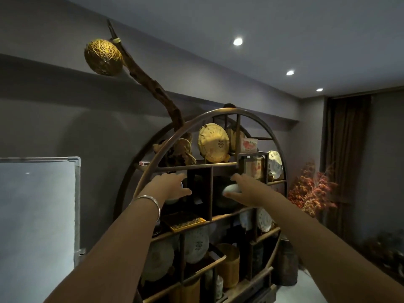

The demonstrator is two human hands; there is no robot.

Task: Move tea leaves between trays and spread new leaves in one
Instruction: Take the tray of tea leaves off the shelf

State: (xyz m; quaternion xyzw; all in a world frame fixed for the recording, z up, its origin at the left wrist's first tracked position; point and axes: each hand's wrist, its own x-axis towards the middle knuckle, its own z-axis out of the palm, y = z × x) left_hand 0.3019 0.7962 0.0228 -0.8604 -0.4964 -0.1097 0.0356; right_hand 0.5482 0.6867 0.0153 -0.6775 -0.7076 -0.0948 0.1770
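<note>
Both my arms reach up into the middle level of a round wooden display shelf [220, 112]. My right hand [246, 190] grips a pale blue-white ceramic dish [231, 189], with the thumb under it and the fingers over it. In the compartment to the left, my left hand [171, 185], with a silver bangle on its wrist, closes round a second pale ceramic piece [172, 201] that it mostly hides. Just below my left hand, a dark tray [183, 221] with a yellow rim lies on the shelf board and holds a layer of fine tea leaves.
A dark upright divider [211, 193] stands between the two compartments. Wrapped tea cakes [213, 142], boxes and bamboo canisters [228, 265] fill the other levels. A whiteboard [37, 206] stands at the left, red-leaved branches [312, 191] and a dark curtain at the right. A woven ball lamp [103, 56] hangs overhead.
</note>
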